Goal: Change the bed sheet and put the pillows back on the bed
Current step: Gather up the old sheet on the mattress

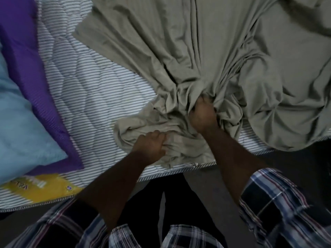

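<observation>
A grey-green bed sheet (206,51) lies crumpled over the right and middle of a mattress with thin grey and white stripes (86,97). Its near part is bunched into a heap by the mattress's front edge. My left hand (149,144) grips a fold of that heap, fingers curled into the cloth. My right hand (202,115) grips the bunched sheet a little farther in, its fingertips buried in the folds. The left part of the mattress is bare of the sheet.
A purple cover (30,65) and a light blue pillow or blanket (16,122) lie on the mattress's left side. A yellow label (44,188) sits at the near left corner. Dark floor (206,187) runs along the bed's front edge.
</observation>
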Tool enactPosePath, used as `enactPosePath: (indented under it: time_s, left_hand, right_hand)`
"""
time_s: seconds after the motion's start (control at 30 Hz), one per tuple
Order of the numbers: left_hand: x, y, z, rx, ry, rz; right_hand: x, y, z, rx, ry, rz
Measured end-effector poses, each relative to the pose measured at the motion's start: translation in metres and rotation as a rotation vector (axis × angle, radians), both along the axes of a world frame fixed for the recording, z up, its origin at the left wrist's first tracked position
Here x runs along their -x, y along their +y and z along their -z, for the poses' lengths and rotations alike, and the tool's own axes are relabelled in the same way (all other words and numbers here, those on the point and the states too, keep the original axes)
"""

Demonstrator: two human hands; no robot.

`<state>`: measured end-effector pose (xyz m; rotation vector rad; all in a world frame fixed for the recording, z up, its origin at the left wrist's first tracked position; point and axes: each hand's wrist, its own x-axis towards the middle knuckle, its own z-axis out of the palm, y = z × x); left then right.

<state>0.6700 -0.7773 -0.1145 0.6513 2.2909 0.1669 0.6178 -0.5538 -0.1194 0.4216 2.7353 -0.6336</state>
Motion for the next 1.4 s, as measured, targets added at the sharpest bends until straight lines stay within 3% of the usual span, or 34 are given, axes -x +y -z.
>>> enactPosePath:
  time_s: [0.1,0.17,0.27,0.33,0.47,0.63,0.7,0.83,1.0,1.1,1.2,1.27,1.33,1.4]
  left_hand:
    - [-0.014,-0.023,0.000,0.024,0.108,0.100]
    - [-0.025,-0.032,0.003,0.019,0.196,0.170]
    - [-0.039,-0.034,0.006,-0.028,0.345,0.181]
    - [-0.046,-0.033,0.009,-0.060,0.377,0.164]
    - [-0.053,-0.039,0.011,-0.038,0.154,0.092]
    - [-0.049,-0.044,-0.005,0.005,-0.106,-0.075]
    - [-0.041,-0.039,-0.024,-0.115,-0.139,-0.191]
    - [-0.012,-0.011,-0.101,-0.563,-0.213,-0.539]
    - [0.037,-0.009,-0.211,-0.752,-0.103,-0.618]
    - [0.054,-0.026,-0.267,-0.858,0.015,-0.701]
    - [0.063,-0.051,-0.302,-0.856,0.157,-0.772]
    - [0.069,-0.069,-0.311,-0.737,0.229,-0.806]
    - [0.075,-0.076,-0.317,-0.569,0.269,-0.748]
    - [0.080,-0.066,-0.327,-0.522,0.286,-0.636]
  right_hand:
    - [-0.027,-0.005,-0.010,-0.203,0.195,-0.045]
    - [-0.071,-0.018,-0.014,-0.194,0.188,-0.170]
    - [-0.142,-0.047,-0.007,0.011,-0.110,-0.382]
    - [-0.163,-0.062,0.003,0.026,-0.220,-0.381]
    - [-0.165,-0.080,0.014,-0.114,-0.277,-0.302]
    - [-0.140,-0.069,-0.002,0.056,-0.200,-0.163]
    - [-0.127,-0.062,-0.022,0.210,-0.110,-0.109]
    - [-0.091,-0.058,-0.101,0.325,-0.029,-0.052]
    - [-0.049,-0.043,-0.228,0.463,0.182,0.070]
    - [-0.043,-0.020,-0.289,0.411,0.247,0.081]
    - [-0.039,0.006,-0.327,0.420,0.330,0.165]
    - [-0.031,0.019,-0.342,0.480,0.424,0.224]
    - [-0.020,0.021,-0.357,0.579,0.481,0.230]
    - [-0.010,0.014,-0.374,0.668,0.486,0.158]
